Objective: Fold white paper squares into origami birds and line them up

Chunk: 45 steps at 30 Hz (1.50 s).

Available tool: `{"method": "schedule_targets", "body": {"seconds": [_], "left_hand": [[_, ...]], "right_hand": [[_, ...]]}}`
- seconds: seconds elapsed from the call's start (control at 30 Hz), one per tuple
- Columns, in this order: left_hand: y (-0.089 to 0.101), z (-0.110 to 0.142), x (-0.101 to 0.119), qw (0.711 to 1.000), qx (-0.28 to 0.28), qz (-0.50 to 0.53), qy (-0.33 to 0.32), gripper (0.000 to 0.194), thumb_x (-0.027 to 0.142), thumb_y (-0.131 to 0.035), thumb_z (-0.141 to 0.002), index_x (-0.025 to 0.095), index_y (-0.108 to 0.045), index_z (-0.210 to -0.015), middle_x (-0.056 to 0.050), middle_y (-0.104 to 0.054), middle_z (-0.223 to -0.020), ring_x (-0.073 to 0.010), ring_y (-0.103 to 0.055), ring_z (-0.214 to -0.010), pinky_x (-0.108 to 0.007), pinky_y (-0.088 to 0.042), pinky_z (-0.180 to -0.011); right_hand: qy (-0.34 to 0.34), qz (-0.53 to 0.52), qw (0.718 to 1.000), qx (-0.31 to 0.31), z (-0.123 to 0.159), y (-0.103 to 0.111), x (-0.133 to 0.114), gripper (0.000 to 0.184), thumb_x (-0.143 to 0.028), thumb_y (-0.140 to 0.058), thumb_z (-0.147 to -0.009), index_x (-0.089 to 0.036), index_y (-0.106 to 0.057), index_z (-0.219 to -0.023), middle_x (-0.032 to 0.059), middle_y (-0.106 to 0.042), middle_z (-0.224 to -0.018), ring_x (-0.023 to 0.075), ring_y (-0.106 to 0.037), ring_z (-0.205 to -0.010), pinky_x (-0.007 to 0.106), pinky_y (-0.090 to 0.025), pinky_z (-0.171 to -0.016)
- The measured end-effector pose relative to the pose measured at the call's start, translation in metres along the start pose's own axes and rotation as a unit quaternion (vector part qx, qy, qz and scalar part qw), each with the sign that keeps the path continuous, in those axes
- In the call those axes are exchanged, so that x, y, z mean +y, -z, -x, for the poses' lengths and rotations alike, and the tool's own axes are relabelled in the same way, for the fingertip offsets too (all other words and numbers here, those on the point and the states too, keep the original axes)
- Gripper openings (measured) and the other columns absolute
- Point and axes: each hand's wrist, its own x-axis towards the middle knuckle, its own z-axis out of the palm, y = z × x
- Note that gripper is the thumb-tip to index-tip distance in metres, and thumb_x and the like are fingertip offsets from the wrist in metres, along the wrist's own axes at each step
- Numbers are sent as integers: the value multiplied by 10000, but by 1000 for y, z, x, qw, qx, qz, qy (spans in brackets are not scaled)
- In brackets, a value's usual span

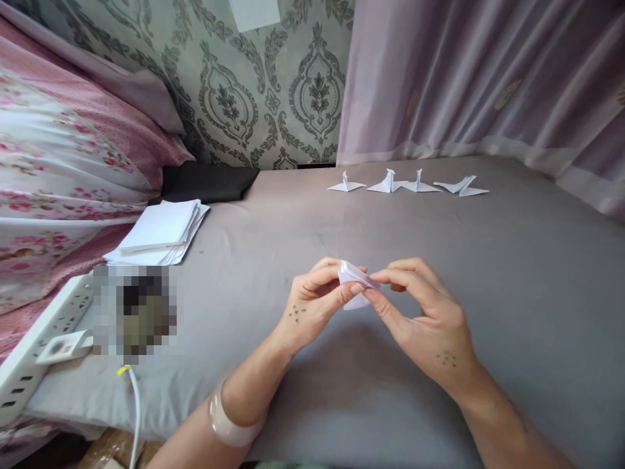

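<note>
A small piece of folded white paper point(355, 301) is held in the air over the grey cloth surface. My left hand point(315, 296) grips it from the left, thumb in front and fingers behind. My right hand point(424, 312) pinches its right corner between thumb and index finger. Layers and flaps show at the top of the paper, but its exact shape is partly hidden by my fingers. Several folded paper cranes stand in a row at the back, among them a left one point(346, 185) and a right one point(463, 187).
A stack of white paper sheets point(159, 227) lies at the left, before a black flat item point(208, 181). A white power strip point(46, 339) with a plugged-in adapter point(63, 347) and a white cable point(135, 410) sits at the left edge. A purple curtain point(439, 78) hangs behind.
</note>
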Motion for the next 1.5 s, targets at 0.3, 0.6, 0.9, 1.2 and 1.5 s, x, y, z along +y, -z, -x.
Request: {"method": "schedule_targets", "body": {"seconds": [0.3,0.6,0.9,1.2,1.5], "left_hand": [[0,2,-2,999,2,-13,30,161,308,-723,-810,198,-752,-924,-55,-708,-965,-169,-669,-902,-296,-567,-795],[13,1,-6,988,-94,101,70,308,376,-529,-948,189,-700,-1123,-97,-720,-1033,-210,-675,-969,-381,-534,-890],[8,-2,4,985,-100,127,54,133,295,-711,-826,185,-726,-899,-50,-654,-898,-129,-631,-795,-288,-560,-749],[9,-1,5,973,-102,199,54,103,228,-759,-775,148,-703,-807,-24,-617,-837,-82,-627,-634,-223,-549,-579],[7,2,17,967,-121,189,123,206,291,-793,-736,121,-691,-792,-46,-646,-802,-105,-630,-644,-240,-567,-601]], "right_hand": [[-17,-22,999,-23,3,-6,0,69,-187,-635,-874,-243,-629,-914,-6,-652,-823,129,-572,-739,300,-479,-720],[-126,-128,978,-105,-3,9,4,96,-318,-608,-890,-279,-694,-909,0,-654,-853,151,-611,-817,290,-498,-768],[-191,-237,939,-162,-4,12,7,173,-378,-603,-886,-238,-676,-817,9,-638,-784,145,-600,-750,258,-496,-675],[-228,-397,869,-186,-1,3,5,90,-311,-606,-895,-254,-675,-899,8,-688,-798,147,-647,-733,263,-526,-640],[-177,-401,876,-202,-1,9,9,93,-223,-583,-910,-259,-662,-876,-10,-612,-803,131,-578,-752,279,-453,-677]]}}
